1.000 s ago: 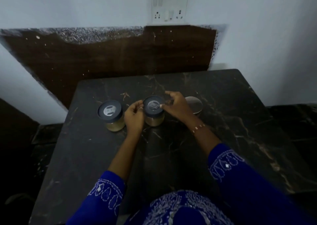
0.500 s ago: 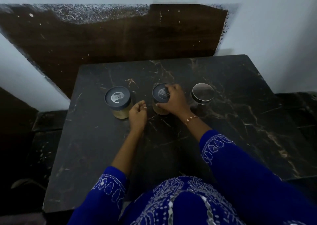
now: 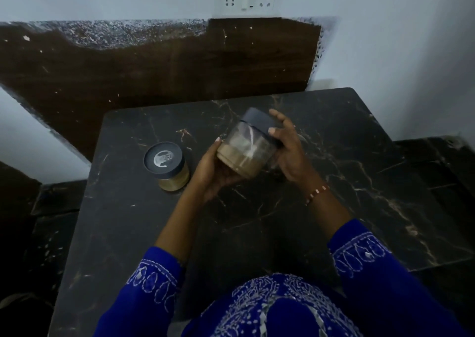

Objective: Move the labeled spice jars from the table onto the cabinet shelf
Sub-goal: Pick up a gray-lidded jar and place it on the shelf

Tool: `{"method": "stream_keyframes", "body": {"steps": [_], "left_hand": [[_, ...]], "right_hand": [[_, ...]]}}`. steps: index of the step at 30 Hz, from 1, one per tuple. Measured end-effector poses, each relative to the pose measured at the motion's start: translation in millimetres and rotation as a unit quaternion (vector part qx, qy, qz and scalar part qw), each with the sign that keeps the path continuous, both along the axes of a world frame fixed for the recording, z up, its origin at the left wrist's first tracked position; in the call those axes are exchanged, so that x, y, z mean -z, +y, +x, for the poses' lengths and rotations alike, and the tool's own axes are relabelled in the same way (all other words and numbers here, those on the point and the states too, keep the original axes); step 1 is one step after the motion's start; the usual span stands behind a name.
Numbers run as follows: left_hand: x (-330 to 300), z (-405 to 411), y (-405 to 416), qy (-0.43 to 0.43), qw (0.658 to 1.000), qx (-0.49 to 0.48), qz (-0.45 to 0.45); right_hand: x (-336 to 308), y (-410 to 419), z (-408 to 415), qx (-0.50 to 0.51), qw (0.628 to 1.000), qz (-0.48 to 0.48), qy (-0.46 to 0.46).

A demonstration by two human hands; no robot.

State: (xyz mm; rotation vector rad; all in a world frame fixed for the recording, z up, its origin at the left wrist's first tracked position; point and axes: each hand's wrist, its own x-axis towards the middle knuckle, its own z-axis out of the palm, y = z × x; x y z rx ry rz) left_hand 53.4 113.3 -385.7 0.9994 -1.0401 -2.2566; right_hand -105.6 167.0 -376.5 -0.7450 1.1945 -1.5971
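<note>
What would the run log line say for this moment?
left hand: cradles spice jar | right hand: grips lid end | jar: lifted, tilted | second jar: on table

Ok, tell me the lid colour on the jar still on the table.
Dark grey lid with a pale round label, head view.

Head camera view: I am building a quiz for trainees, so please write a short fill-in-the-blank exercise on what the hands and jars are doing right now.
1. The clear glass jar with a dark lid is gripped by ____ hands, the left hand and the right hand.
2. That jar is tilted and held ____ the black marble table.
3. The second dark-lidded jar of tan powder stands upright to the ____ of the held one.

Missing words: both; above; left
</note>
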Motion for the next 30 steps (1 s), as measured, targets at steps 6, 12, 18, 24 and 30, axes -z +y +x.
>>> {"method": "stream_keyframes", "body": {"steps": [6,12,18,24,30], "left_hand": [[-3.2,-25.1,16.4,0.067,0.998,0.002,0.018],[-2.8,-45.8,28.0,-0.022,0.978,-0.121,-0.166],[-17.1,-54.8,35.5,-0.064,0.926,-0.183,-0.325],[-15.4,-63.8,38.9,-0.025,0.972,-0.096,-0.214],[-23.1,-74.4,44.1,0.012,0.978,-0.084,-0.193]], "right_hand": [[-5.3,2.9,-3.4,0.125,0.989,0.031,0.068],[-6.1,13.4,-9.6,0.096,0.984,0.089,0.119],[-10.0,23.1,-15.1,0.074,0.993,0.088,0.033],[-18.2,26.3,-25.2,0.112,0.992,0.057,0.021],[-33.9,27.1,-35.6,0.125,0.990,0.048,0.049]]}}
